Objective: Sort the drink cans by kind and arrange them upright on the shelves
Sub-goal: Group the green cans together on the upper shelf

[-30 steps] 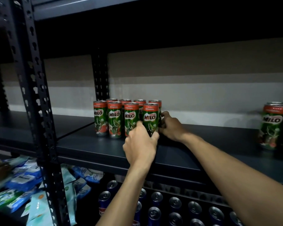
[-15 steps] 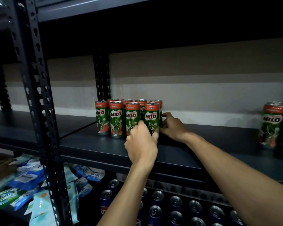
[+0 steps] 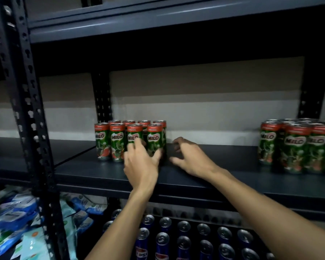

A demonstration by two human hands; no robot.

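Both hands have let go of the Milo cans [image 3: 130, 140] they were squaring up half a second ago.
The left hand [image 3: 141, 163], fingers spread, is just in front of the near row; contact unclear. The right hand [image 3: 190, 157], loosely curled and holding nothing, is just right of the group. The cans stand upright in two rows, left on the shelf [image 3: 223, 171]. They look slim, stiff, smooth and probably full, so tippy; grip round mid-body.
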